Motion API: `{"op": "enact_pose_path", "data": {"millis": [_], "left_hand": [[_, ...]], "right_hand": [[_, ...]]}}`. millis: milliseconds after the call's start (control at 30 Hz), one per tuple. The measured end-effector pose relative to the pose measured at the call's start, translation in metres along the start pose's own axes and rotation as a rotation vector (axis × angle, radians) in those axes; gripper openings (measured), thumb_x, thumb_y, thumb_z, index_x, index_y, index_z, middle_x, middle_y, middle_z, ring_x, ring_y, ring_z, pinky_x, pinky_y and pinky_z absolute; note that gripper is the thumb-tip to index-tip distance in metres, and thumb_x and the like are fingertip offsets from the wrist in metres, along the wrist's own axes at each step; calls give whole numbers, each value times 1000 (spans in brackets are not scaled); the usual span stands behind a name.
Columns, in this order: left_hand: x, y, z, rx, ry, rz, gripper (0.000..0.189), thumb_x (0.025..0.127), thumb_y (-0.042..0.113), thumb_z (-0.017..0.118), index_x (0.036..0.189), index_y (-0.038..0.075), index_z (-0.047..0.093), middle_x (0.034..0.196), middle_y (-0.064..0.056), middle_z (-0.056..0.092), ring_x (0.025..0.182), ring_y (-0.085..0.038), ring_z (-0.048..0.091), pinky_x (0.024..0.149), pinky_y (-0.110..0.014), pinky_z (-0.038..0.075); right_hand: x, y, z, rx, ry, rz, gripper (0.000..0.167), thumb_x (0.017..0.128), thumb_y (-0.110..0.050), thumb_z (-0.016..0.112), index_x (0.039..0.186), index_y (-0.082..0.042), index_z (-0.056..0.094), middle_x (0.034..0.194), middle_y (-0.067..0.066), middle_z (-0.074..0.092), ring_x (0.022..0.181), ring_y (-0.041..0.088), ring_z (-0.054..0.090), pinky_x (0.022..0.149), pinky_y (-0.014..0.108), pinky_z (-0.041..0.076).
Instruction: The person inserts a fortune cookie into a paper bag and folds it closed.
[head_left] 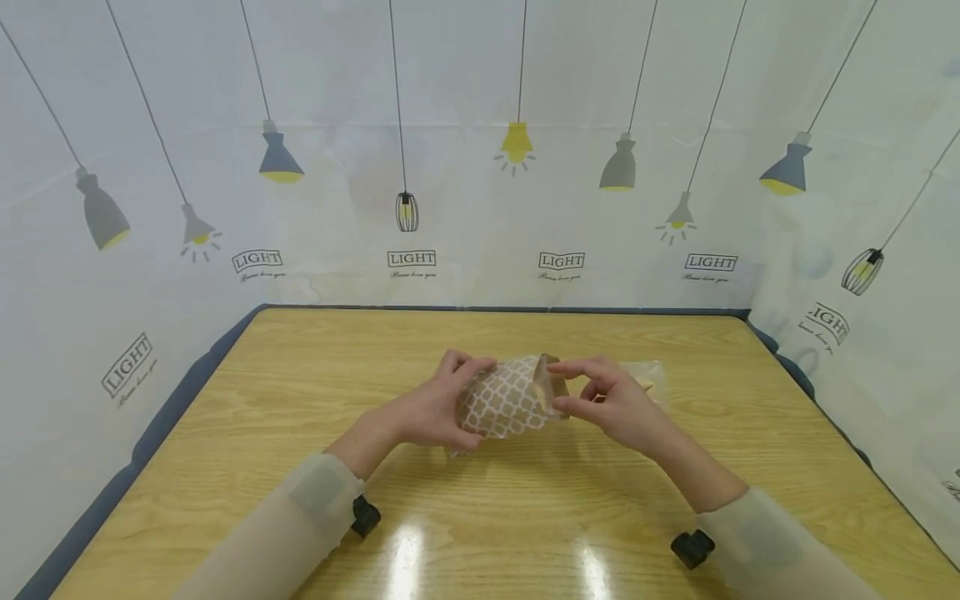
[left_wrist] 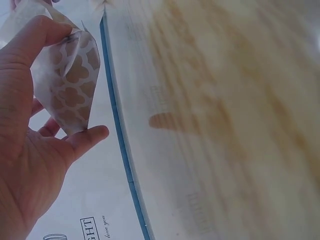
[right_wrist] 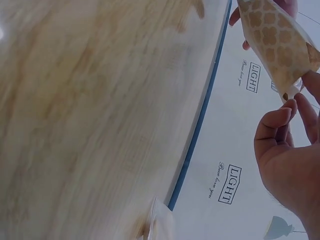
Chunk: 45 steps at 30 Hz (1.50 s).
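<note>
A brown paper bag [head_left: 506, 404] with a white lattice pattern lies sideways between the hands, its mouth [head_left: 546, 387] toward the right. My left hand [head_left: 438, 408] grips the bag's left end; in the left wrist view its thumb lies along one edge of the patterned paper [left_wrist: 75, 75] and a finger along the opposite edge. At the mouth is my right hand [head_left: 618, 408], index finger and thumb spread to opposite sides of the rim. From the right wrist view, the right hand's fingertips [right_wrist: 287, 107] hold a corner of the bag by its rim. The bag's inside is mostly hidden.
Just behind the right hand lies a clear plastic bag [head_left: 654, 373] with something tan in it, partly covered by the hand. The wooden table [head_left: 337, 350] has a dark blue edge, and a white sheet printed with lamps [head_left: 480, 208] hangs around it.
</note>
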<state>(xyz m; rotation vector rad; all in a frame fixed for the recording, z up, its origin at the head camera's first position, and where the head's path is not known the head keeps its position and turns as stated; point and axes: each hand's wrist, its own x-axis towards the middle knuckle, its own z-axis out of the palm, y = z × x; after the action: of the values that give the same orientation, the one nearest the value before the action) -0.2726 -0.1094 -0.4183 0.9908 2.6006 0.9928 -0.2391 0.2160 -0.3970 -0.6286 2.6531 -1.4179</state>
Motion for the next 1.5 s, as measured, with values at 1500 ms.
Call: {"op": "enact_pose_path", "data": {"millis": [1500], "left_hand": [[-1,-4,-1,-11,4,-10,113,80,21,93,173,21,28,158,-18,27,140,-36,45,121,-55,49]], "right_hand": [[-13,103,-103,-69,19,319,69,109,-45,67,165,-10,44,164,36,38,123,40,61,82,37,61]]}}
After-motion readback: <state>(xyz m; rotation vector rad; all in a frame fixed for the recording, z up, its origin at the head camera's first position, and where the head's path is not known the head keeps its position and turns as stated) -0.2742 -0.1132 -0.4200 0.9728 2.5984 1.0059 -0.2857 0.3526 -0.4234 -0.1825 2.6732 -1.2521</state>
